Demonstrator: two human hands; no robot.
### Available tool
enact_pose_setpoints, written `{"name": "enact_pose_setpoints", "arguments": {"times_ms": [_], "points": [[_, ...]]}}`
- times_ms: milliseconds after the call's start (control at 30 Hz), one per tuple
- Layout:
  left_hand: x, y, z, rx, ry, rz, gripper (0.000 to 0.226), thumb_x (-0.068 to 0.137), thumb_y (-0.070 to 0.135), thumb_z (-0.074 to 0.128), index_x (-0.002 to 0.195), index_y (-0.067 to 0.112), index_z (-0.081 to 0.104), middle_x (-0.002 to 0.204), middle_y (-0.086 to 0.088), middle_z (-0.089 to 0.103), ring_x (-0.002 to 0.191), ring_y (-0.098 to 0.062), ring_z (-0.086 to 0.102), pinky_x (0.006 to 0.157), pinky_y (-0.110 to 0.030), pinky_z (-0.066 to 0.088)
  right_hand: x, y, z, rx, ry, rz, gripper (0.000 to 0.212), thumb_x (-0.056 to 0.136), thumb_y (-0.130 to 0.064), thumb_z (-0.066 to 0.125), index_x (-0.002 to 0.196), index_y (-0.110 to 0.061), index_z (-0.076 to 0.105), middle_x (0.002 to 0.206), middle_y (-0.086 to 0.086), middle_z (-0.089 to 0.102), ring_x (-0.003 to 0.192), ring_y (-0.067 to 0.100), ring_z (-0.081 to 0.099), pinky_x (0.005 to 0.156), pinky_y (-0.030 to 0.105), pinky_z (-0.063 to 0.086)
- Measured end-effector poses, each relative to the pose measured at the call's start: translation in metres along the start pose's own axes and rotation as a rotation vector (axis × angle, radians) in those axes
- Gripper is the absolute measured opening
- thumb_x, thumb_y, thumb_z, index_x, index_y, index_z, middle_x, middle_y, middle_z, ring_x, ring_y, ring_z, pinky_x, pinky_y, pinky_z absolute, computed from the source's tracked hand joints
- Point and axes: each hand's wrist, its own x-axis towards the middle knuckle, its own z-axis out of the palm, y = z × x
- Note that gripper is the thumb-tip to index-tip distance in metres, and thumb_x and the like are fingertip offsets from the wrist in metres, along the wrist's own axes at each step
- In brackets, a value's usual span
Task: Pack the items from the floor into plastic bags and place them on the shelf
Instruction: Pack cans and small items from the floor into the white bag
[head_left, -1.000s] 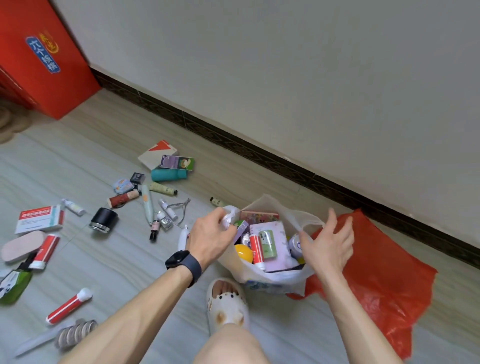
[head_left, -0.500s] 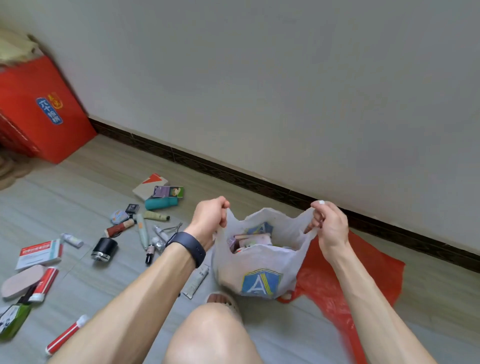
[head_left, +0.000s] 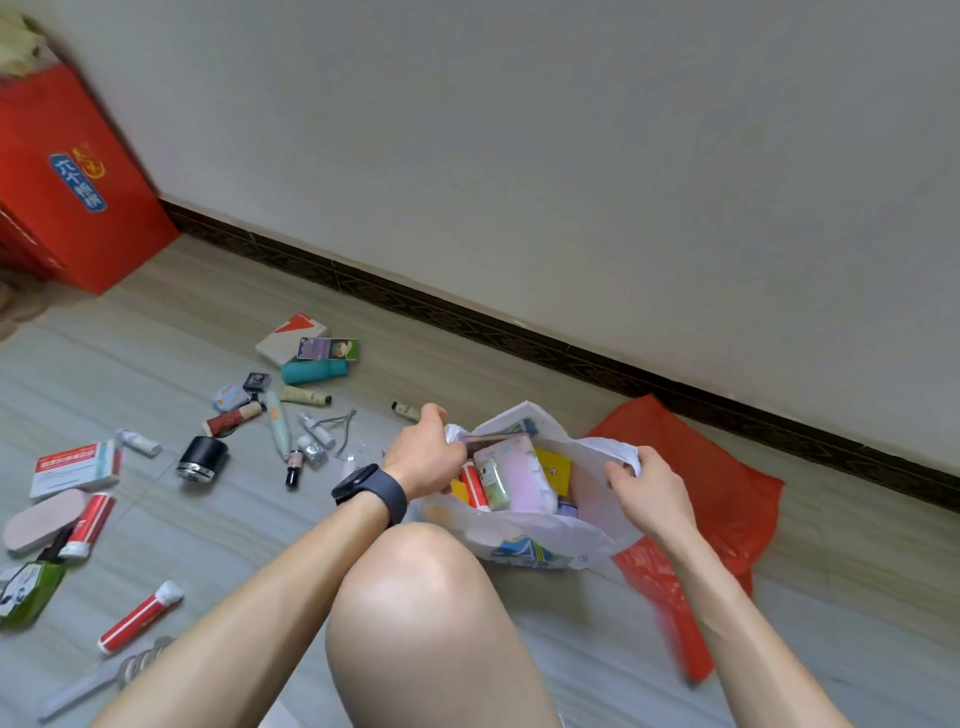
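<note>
A white plastic bag (head_left: 587, 525) sits on the floor in front of my knee, its mouth spread wide. Inside show a pink box (head_left: 522, 475), a red tube and a yellow pack. My left hand (head_left: 423, 457) grips the bag's left handle. My right hand (head_left: 647, 491) grips the right handle. Loose items lie on the floor to the left: a black jar (head_left: 201, 457), a teal case (head_left: 314, 370), a red and white tube (head_left: 139, 616), a red and white box (head_left: 78, 467) and several small bottles.
A red plastic bag (head_left: 711, 499) lies flat under and right of the white bag. A red carton (head_left: 67, 182) stands at the far left against the wall. The wall with its dark skirting (head_left: 519, 338) runs close behind the bags. My bare knee (head_left: 415, 597) fills the lower middle.
The bag was held up by both handles half a second ago; now it rests lower on the floor, sagging, with its mouth wider. Both hands still hold the handles.
</note>
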Motion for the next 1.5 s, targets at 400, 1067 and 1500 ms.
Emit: {"name": "enact_pose_setpoints", "arguments": {"times_ms": [400, 1067, 1500], "points": [[0.025, 0.019, -0.038, -0.031, 0.106, 0.115, 0.028, 0.088, 0.012, 0.053, 0.108, 0.029, 0.062, 0.1, 0.001, 0.07, 0.082, -0.019, 0.064, 0.072, -0.03, 0.052, 0.011, -0.04, -0.023, 0.285, 0.191, -0.136, 0.018, 0.093, -0.02, 0.055, 0.107, -0.026, 0.065, 0.096, -0.013, 0.071, 0.096, 0.015, 0.065, 0.076, 0.024, 0.041], [0.07, -0.014, 0.032, 1.217, 0.043, 0.591, 0.029, 0.093, 0.014, 0.044, 0.112, 0.018, 0.065, 0.12, -0.007, 0.063, 0.131, -0.03, 0.045, 0.105, -0.055, -0.033, 0.067, -0.041, 0.056, -0.87, -0.084, -0.767, 0.037, 0.095, -0.025, 0.046, 0.131, -0.025, 0.057, 0.13, 0.001, 0.064, 0.135, 0.026, 0.044, 0.118, 0.05, -0.005], [0.045, -0.075, 0.011, 0.873, -0.037, 0.348, 0.088, 0.083, 0.077, 0.04, 0.153, 0.045, -0.003, 0.164, -0.001, -0.007, 0.15, -0.026, -0.013, 0.114, -0.061, -0.012, 0.068, 0.003, 0.029, -0.955, -0.242, -0.594, 0.094, 0.087, -0.063, 0.048, 0.156, -0.033, -0.008, 0.166, 0.008, -0.004, 0.153, 0.025, -0.002, 0.121, 0.055, 0.007]]}}
